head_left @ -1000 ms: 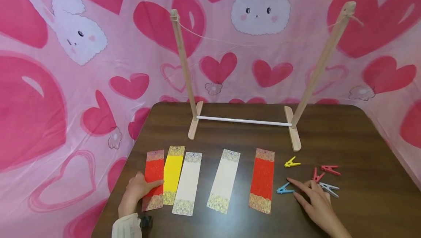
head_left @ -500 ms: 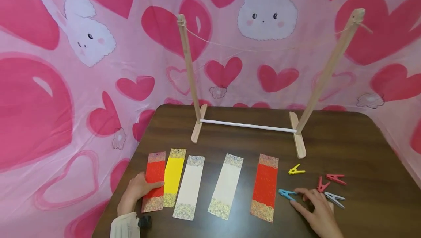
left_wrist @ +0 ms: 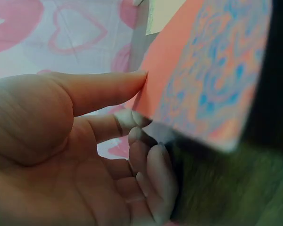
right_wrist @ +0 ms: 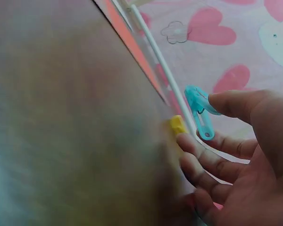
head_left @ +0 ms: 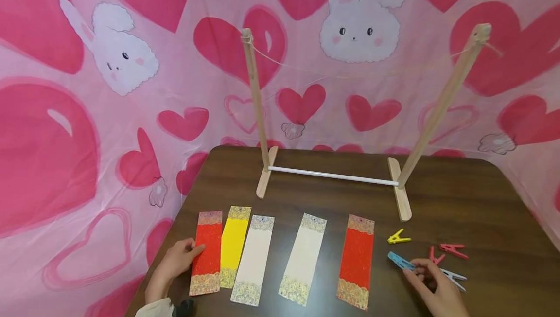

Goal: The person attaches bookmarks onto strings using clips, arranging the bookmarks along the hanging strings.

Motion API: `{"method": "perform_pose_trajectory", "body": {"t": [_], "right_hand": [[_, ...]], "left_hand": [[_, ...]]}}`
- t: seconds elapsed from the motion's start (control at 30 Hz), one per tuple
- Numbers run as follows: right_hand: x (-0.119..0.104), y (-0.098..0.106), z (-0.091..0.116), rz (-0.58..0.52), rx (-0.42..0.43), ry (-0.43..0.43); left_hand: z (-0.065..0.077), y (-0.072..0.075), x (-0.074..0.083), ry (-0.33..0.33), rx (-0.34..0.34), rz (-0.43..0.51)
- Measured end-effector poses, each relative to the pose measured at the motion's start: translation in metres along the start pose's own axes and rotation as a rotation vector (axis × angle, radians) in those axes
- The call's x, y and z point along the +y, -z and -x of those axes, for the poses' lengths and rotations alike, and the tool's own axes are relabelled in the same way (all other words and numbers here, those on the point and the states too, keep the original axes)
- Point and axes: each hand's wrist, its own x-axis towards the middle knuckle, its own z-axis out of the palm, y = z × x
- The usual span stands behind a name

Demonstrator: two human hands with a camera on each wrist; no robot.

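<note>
Nearest, the person's right grip pinches a blue peg between thumb and fingers, and the peg seems clear of the desk. Across from it, the left grip holds a red strip at its left edge, thumb on top and a finger below; whether the whole strip is off the surface, I cannot tell. A yellow strip lies partly under that red one's edge, with a white strip just beside it, then a second white strip and a second red strip set apart to the right. Near the right fingers lie a grey peg, two red pegs and, a little farther off, a yellow peg. Beyond stands a wooden frame joined low down by a white rod; a thin cord sags between its post tops, with nothing seen clipped to it. By that measure the work looks barely begun: one strip and one peg are in hand, while four strips and four pegs lie loose. Farthest back hangs a pink cloth printed with hearts and rabbits.
</note>
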Motion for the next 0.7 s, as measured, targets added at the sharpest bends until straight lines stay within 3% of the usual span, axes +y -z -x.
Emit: {"method": "perform_pose_trajectory", "body": {"t": [0.17,0.33,0.47,0.57,0.7], "right_hand": [[-0.012,0.012,-0.002,0.030,0.083,0.163],[-0.029,0.023,-0.009,0.080,0.200,0.393],[-0.043,0.034,-0.010,0.086,0.266,0.536],[-0.051,0.043,-0.010,0.084,0.273,0.579],[-0.063,0.055,-0.014,0.098,0.267,0.569]], "left_hand": [[0.002,0.000,-0.006,0.012,-0.031,0.213],[0.000,0.001,-0.005,-0.049,-0.009,0.365],[-0.001,0.003,0.004,-0.092,0.065,0.376],[0.001,0.009,0.015,-0.166,0.133,0.338],[0.000,0.019,0.034,-0.338,0.195,0.305]]}}
